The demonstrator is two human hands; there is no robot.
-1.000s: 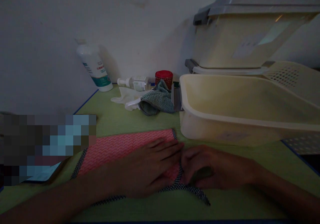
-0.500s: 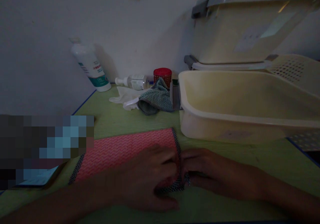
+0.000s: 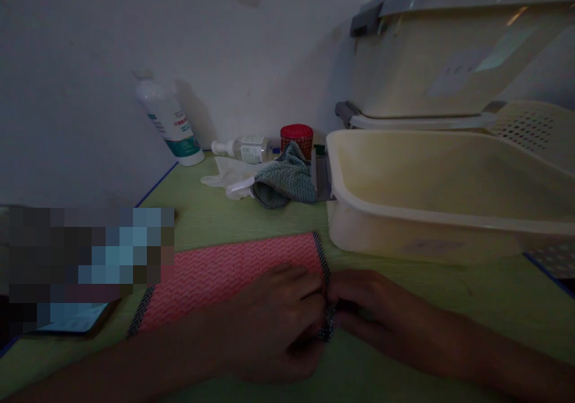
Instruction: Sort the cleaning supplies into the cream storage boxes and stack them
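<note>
A pink cloth (image 3: pixel 233 271) with a wavy weave and black-and-white stitched edging lies flat on the green tabletop. My left hand (image 3: pixel 283 316) rests over its right part, fingers curled and thumb drawn in at the near right corner. Just to the right, my right hand (image 3: pixel 381 313) has its fingers and thumb at the cloth's right edge, closed on the edging. Both hands nearly touch there. My left forearm covers the near side of the cloth, and the fingertips are partly hidden in dim light.
A cream plastic bin (image 3: pixel 440 223) stands at right, before a lidded box (image 3: pixel 431 67). Along the wall are a white bottle (image 3: pixel 173 124), a clear pump bottle (image 3: pixel 251 149) on its side, a red roll (image 3: pixel 296 139) and a crumpled grey-green cloth (image 3: pixel 287 178). A phone-like device (image 3: pixel 76 322) lies left.
My left thumb has moved in toward the fingers at the cloth's near corner. My right hand stays at the edge. The whole view has shifted slightly.
</note>
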